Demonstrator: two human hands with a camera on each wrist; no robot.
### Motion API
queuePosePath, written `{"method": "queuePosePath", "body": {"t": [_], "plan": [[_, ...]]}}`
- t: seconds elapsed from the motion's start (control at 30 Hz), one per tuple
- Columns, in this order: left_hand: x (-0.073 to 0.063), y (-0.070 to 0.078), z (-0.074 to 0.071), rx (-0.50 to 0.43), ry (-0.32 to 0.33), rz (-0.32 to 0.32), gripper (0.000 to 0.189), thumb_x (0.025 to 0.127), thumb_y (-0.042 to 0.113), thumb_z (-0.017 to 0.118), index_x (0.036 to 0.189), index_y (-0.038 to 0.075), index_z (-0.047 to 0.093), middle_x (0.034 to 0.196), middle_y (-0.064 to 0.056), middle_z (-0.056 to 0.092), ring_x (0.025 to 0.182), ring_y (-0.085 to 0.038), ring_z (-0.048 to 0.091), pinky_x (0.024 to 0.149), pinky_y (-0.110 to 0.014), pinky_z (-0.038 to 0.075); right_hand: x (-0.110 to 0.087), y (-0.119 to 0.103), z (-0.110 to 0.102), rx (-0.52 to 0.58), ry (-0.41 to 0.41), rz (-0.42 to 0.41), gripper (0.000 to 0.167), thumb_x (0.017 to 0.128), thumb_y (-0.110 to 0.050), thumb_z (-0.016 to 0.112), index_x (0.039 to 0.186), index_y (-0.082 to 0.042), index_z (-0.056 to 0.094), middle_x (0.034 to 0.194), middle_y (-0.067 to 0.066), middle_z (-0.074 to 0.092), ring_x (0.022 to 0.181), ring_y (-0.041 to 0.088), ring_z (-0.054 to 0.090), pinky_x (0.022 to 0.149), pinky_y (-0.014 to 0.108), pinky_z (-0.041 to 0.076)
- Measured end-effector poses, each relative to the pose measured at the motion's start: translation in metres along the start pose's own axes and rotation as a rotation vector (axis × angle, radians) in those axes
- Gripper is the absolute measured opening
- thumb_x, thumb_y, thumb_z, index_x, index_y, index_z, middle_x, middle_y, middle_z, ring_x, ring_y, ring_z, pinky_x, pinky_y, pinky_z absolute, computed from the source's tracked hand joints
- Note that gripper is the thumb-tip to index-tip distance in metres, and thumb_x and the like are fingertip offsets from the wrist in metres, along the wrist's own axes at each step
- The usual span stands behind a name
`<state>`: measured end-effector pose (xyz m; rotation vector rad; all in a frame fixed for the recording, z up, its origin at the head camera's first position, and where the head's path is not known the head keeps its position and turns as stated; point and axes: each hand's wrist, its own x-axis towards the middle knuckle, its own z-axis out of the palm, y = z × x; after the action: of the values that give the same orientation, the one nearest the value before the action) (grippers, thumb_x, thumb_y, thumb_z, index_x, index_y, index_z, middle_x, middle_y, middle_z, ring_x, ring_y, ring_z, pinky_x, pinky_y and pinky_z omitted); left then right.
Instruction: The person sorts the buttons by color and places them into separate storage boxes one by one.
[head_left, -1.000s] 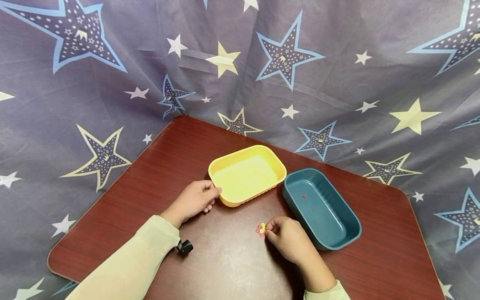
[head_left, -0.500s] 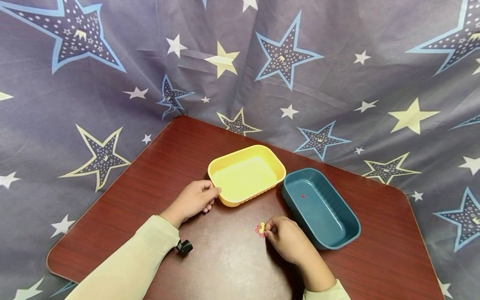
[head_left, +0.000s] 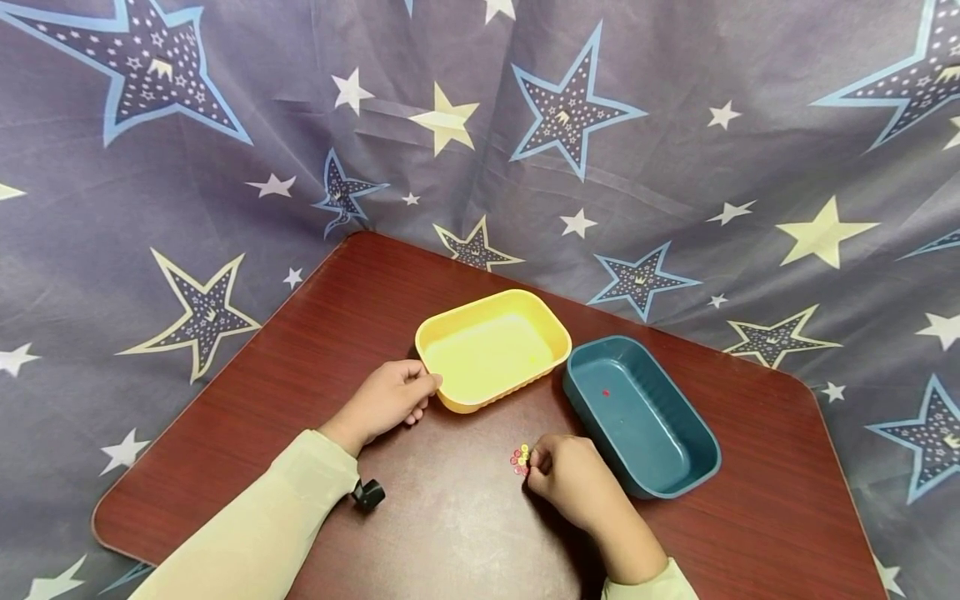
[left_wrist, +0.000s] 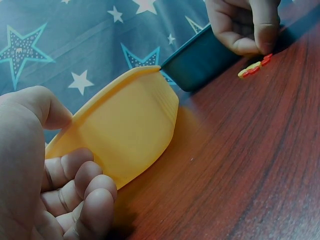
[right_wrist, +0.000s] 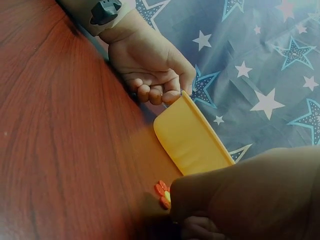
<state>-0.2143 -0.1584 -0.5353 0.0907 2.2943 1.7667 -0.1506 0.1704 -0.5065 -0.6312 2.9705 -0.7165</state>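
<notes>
My left hand [head_left: 390, 396] holds the near left corner of a yellow tub [head_left: 491, 354], thumb over the rim and fingers curled outside against the wall. In the left wrist view the thumb presses the edge of that wall. Just right of a small cluster of red and yellow buttons [head_left: 521, 460], my right hand [head_left: 573, 479] is low over the table with curled fingers. Its thumb and forefinger tips pinch at a red button [left_wrist: 269, 56] on the cluster's edge; the fingertips partly hide it. The right wrist view shows mostly the back of this hand.
A dark teal tub [head_left: 641, 421] stands right of the yellow one, close to its corner and beside my right hand. A small red button [head_left: 606, 392] lies inside it. The reddish-brown table [head_left: 330, 333] meets a star-patterned cloth [head_left: 465, 183] behind.
The right hand has shifted very slightly left at the edge of the button cluster, its fingertips curling closer. The left hand and both tubs stay in place.
</notes>
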Motion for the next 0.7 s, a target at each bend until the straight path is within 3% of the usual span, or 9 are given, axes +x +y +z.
{"method": "queuePosePath", "body": {"t": [0.2, 0.37, 0.53, 0.7], "plan": [[0.0, -0.001, 0.0, -0.01, -0.003, 0.001, 0.042, 0.108, 0.041, 0.073, 0.086, 0.006, 0.065, 0.073, -0.006, 0.064, 0.059, -0.017, 0.061, 0.057, -0.028, 0.056, -0.001, 0.001, -0.01, 0.07, -0.062, 0.032, 0.025, 0.089, -0.003, 0.085, 0.08, -0.023, 0.074, 0.072, -0.017, 0.069, 0.069, -0.006, 0.059, 0.068, 0.021, 0.054], [0.0, -0.001, 0.0, -0.009, -0.001, 0.004, 0.043, 0.108, 0.041, 0.074, 0.086, 0.005, 0.065, 0.073, -0.006, 0.064, 0.059, -0.017, 0.061, 0.056, -0.028, 0.055, -0.002, 0.004, -0.017, 0.165, -0.124, 0.083, 0.018, 0.1, -0.003, 0.08, 0.089, -0.018, 0.081, 0.073, -0.013, 0.069, 0.066, -0.003, 0.06, 0.067, 0.021, 0.052], [0.0, -0.001, 0.001, -0.009, 0.0, 0.003, 0.043, 0.107, 0.041, 0.074, 0.086, 0.005, 0.064, 0.073, -0.006, 0.063, 0.059, -0.017, 0.061, 0.057, -0.027, 0.055, -0.001, 0.005, -0.02, 0.175, -0.121, 0.135, 0.018, 0.104, -0.007, 0.077, 0.091, -0.019, 0.081, 0.071, -0.013, 0.068, 0.065, -0.001, 0.06, 0.067, 0.021, 0.051], [-0.001, 0.0, 0.001, -0.01, 0.001, 0.004, 0.043, 0.108, 0.04, 0.073, 0.086, 0.005, 0.064, 0.073, -0.006, 0.062, 0.06, -0.017, 0.061, 0.057, -0.027, 0.054, -0.001, 0.003, -0.025, 0.232, -0.11, 0.193, 0.015, 0.105, -0.007, 0.077, 0.095, -0.017, 0.082, 0.076, -0.007, 0.073, 0.07, 0.004, 0.069, 0.069, 0.023, 0.055]]}}
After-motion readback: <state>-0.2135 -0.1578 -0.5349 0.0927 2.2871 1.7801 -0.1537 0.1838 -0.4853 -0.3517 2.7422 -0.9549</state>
